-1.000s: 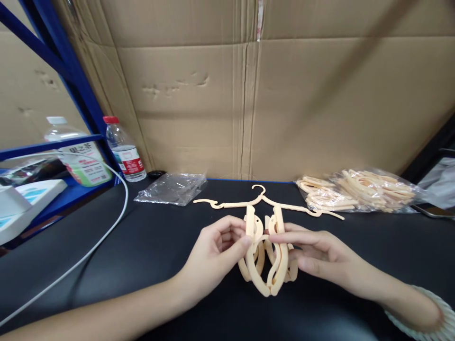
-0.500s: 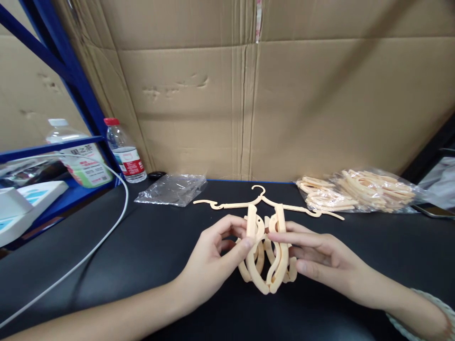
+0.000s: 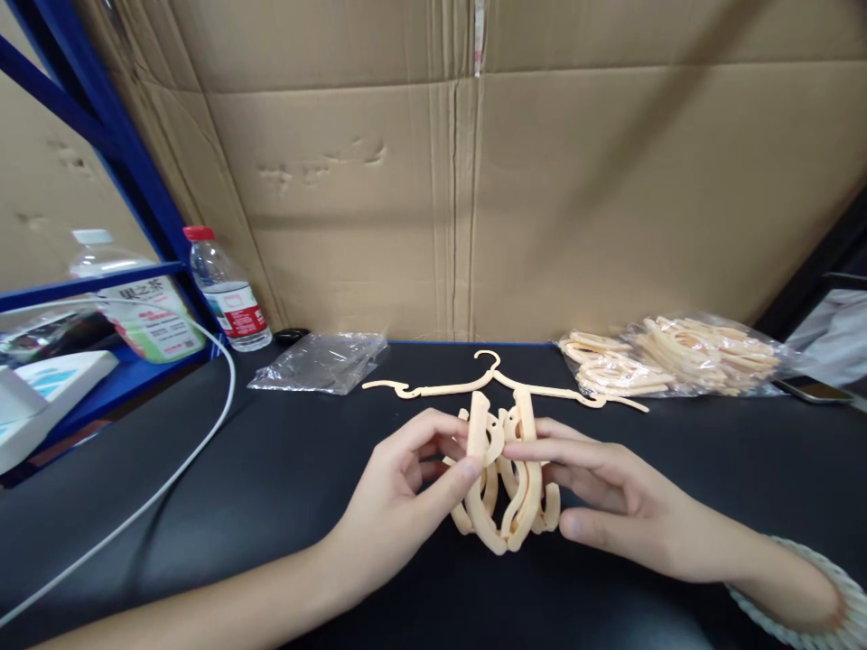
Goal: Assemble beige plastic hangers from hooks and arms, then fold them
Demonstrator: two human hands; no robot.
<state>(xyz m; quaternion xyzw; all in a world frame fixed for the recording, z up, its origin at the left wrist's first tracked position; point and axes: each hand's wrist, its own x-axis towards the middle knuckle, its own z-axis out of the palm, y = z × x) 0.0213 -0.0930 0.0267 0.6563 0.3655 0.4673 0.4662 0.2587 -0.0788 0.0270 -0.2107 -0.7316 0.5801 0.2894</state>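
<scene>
Cream folding hangers (image 3: pixel 525 506), folded up and seemingly more than one, stand upright between my hands over the black table. My left hand (image 3: pixel 406 487) pinches the left arm between thumb and fingers. My right hand (image 3: pixel 616 496) has its index finger across the front of the right arm and other fingers partly hidden behind it; its thumb lies at the right edge. Just behind, an opened cream hanger (image 3: pixel 453 388) lies flat with its hook pointing away.
Bagged folded hangers (image 3: pixel 704 352) lie at the back right, a phone (image 3: pixel 813 389) beside them. An empty clear bag (image 3: pixel 318 363) and a red-capped bottle (image 3: pixel 230 298) are at back left. A white cable (image 3: pixel 196 451) crosses the left side. Cardboard (image 3: pixel 352 226) walls the back.
The view has shifted slightly, so everything sits a little further left. My right thumb has come slightly away from the folded hangers; my left hand keeps its pinch.
</scene>
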